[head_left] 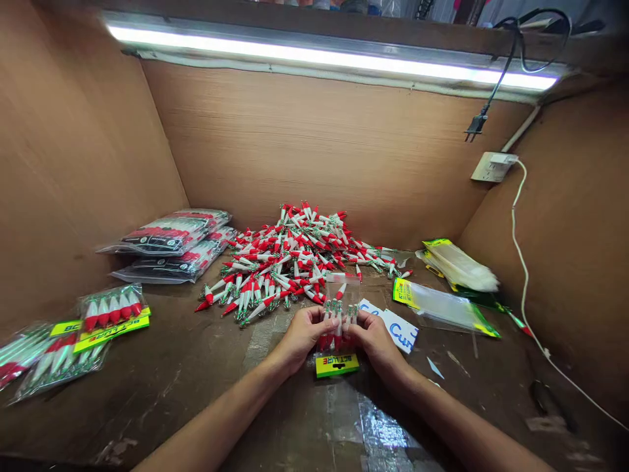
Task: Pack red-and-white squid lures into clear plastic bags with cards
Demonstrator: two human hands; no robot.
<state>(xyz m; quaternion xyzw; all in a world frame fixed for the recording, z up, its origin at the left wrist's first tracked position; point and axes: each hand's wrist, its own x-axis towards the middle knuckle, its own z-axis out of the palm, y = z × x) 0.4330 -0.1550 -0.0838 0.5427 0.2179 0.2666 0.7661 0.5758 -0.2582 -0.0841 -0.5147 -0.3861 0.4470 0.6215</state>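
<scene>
My left hand (307,335) and my right hand (376,339) grip the two sides of a clear plastic bag (339,292) with a yellow and green header (337,365) that points toward me. Several red and white fishing lures (337,328) with green hooked ends lie side by side inside, red tips toward the header. My thumbs press on the bag's front, while the other fingers are mostly hidden behind it. Just beyond my hands rises a big heap of loose red and white lures (289,252). A white card with blue writing (399,330) lies beside my right hand.
Filled lure packs (105,318) lie at the left, with stacked larger bags (171,239) behind them. Flat bags with yellow headers (442,303) rest at the right. A white cable (515,242) runs down from the wall outlet (493,167); a black plug (476,126) hangs above.
</scene>
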